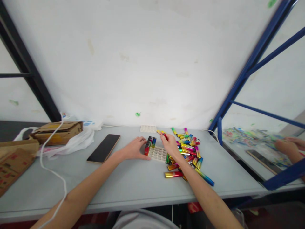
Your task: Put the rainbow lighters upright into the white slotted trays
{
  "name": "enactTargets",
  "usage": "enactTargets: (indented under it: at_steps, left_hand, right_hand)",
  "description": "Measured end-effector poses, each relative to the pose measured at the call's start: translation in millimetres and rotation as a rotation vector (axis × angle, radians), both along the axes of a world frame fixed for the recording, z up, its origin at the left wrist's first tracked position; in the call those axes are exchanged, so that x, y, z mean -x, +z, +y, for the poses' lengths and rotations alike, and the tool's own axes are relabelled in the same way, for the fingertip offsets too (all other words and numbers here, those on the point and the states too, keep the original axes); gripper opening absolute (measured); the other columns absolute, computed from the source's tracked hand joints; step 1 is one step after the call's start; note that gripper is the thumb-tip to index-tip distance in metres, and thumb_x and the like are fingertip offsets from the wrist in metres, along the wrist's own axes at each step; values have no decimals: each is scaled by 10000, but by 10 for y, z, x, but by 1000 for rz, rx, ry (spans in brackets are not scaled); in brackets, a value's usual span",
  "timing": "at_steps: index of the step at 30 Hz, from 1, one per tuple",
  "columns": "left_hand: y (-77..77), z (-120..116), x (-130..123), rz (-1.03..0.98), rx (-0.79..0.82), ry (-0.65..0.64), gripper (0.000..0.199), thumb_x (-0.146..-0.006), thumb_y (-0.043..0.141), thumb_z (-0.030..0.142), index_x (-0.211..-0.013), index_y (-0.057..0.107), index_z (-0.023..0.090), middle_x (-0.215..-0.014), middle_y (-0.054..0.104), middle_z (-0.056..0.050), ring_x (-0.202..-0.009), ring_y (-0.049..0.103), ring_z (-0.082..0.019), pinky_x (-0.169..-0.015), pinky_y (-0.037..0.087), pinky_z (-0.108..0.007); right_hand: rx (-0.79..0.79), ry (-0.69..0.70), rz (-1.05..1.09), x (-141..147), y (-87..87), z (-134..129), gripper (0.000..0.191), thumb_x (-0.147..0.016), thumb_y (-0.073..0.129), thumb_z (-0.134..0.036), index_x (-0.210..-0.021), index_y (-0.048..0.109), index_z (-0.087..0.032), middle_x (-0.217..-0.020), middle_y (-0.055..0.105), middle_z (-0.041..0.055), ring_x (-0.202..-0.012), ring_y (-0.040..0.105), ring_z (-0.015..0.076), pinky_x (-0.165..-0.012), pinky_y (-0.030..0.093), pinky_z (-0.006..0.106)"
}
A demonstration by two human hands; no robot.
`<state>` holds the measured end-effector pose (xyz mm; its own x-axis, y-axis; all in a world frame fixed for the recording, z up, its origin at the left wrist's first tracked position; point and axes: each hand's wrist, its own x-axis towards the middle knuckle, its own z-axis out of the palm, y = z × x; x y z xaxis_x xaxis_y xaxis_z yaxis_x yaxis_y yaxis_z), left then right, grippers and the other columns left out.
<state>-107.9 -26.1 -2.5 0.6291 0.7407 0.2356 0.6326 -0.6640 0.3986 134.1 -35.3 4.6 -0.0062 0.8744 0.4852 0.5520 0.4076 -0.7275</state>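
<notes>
A white tray with rows of round holes (158,154) lies on the table. Upright in its left side stand several red lighters (147,149), with a blue-and-yellow lighter (153,142) beside them. My left hand (134,149) rests at the tray's left edge, thumb and fingers apart around the end row. Above the tray's right part, my right hand (171,144) pinches a red-and-gold lighter (165,135). A loose pile of shiny multicoloured lighters (188,149) spreads to the right, partly hidden behind my right hand and forearm.
Another white tray (148,128) lies near the wall. Left of my hand is a dark phone (104,148). Cardboard boxes (58,133), a plastic bag (82,138) and a white cable (53,171) occupy the left. Blue metal posts (238,86) stand right; a person's hand (288,148) shows beyond.
</notes>
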Motion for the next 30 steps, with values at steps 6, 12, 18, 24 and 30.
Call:
enactTargets:
  at_steps: [6,12,18,24,30]
  left_hand:
    - [-26,21,3,13,2,-4,798,-678,857,741,-1209,722,162,-1255,678,-161,-1187,642,-385,-1079,515,-465]
    - [-41,25,4,0,-8,-5,787,-667,861,749,-1185,731,170,-1247,684,-155,-1172,647,-388,-1072,521,-478]
    - [-37,17,12,9,-21,-9,785,-689,852,747,-1198,727,163,-1247,684,-158,-1167,648,-381,-1063,523,-474]
    - [-53,30,6,11,-30,-8,774,-682,873,726,-1207,725,177,-1245,688,-156,-1165,650,-380,-1057,522,-473]
    - [-45,20,-8,26,-22,-2,772,-690,885,700,-1216,722,159,-1249,687,-164,-1180,648,-381,-1071,508,-467]
  right_hand:
    - [-63,93,-163,-49,119,-100,341,-1072,434,-519,-944,581,-239,-724,619,2,-684,569,212,-706,424,320]
    - [-158,204,-252,-91,192,-144,367,-1116,397,-476,-880,550,-241,-808,657,30,-765,606,207,-745,440,316]
    - [-194,231,-352,-108,185,-125,441,-1091,505,-482,-730,530,-230,-672,587,1,-643,537,175,-658,394,302]
    - [-70,284,-474,-119,148,-111,385,-1073,592,-390,-732,601,-213,-653,626,-4,-610,559,166,-620,368,289]
    - [-38,283,-701,-113,115,-74,296,-1078,607,-374,-873,709,-187,-800,722,63,-733,641,208,-698,425,299]
